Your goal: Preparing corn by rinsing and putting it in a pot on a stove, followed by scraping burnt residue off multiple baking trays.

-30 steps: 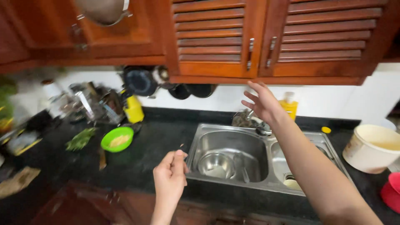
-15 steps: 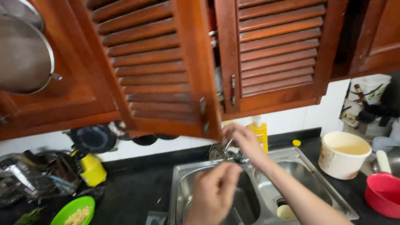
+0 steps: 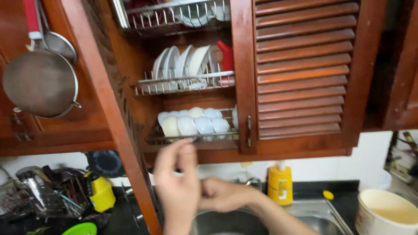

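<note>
Far left: a mesh strainer hangs on the closed cupboard front, and a cluttered utensil rack and a yellow bottle sit on the dark counter below. The open cabinet door swings out toward me, edge-on. My left hand is raised in front of the sink, back of the hand to the camera, fingers upright and loosely together, thumb and forefinger near each other (blurred, so I cannot tell if they pinch anything). Just above it, the lower wire rack holds white bowls; plates stand on the shelf above. My right hand touches the left from the right side, fingers curled, forearm running down-right over the sink. Then a yellow soap bottle, the closed louvred door, and a cream bucket at far right.
</note>
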